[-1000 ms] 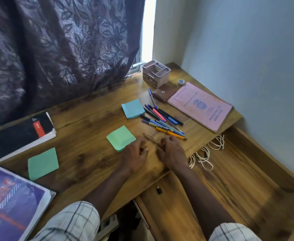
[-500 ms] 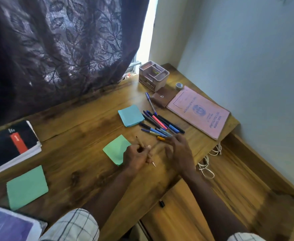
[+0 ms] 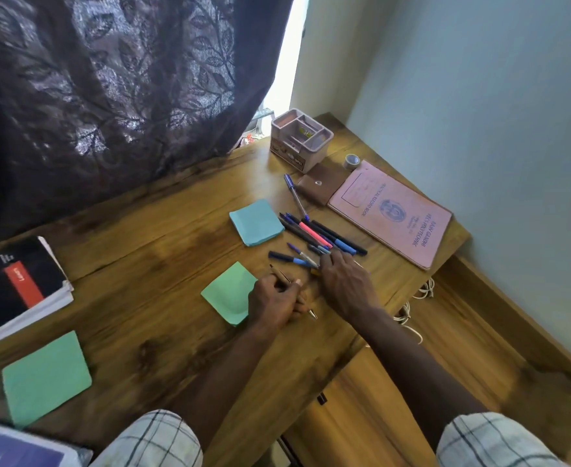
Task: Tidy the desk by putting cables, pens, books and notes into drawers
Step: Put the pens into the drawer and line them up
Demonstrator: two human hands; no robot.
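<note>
Pen-gathering looks to be the step in hand. Nearest, the left hand (image 3: 274, 301) curls its fingers round one dark pen (image 3: 279, 274), just beside a green note (image 3: 228, 296) on the desk (image 3: 162, 251). Beyond it, the right hand (image 3: 344, 284) lies over the near end of the loose pens (image 3: 314, 234) — its fingertips are hidden, so I cannot tell whether they pinch one. Next probably comes lifting a pen cleanly from the pile. A white cable (image 3: 409, 315) hangs half-hidden off the right edge; no drawer interior is plain.

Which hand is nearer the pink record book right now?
Right. The right hand lies on the loose pens, just short of the pink record book; the left hand is farther back, gripping a pen beside the green sticky pad.
</note>
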